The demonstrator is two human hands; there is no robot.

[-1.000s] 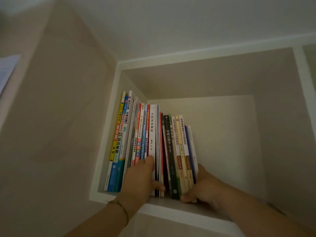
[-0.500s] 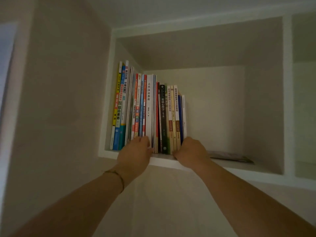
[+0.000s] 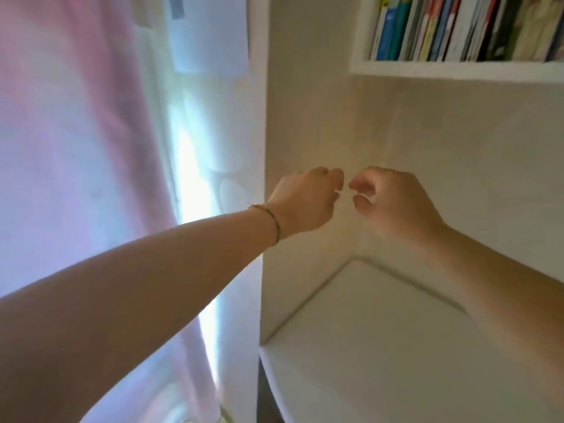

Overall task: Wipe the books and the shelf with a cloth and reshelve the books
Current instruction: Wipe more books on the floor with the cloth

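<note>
Below the shelf, where the books stand upright, the left hand and right hand hang loosely curled, empty; no cloth shows, so wiping could stall.

Both hands have left the row of upright, colourful paperback books and dropped well below the white shelf board. The left hand and right hand now hang in the air with loosely curled fingers, holding nothing, knuckles nearly touching. The view has swung downward, bringing a pink curtain into sight.
</note>
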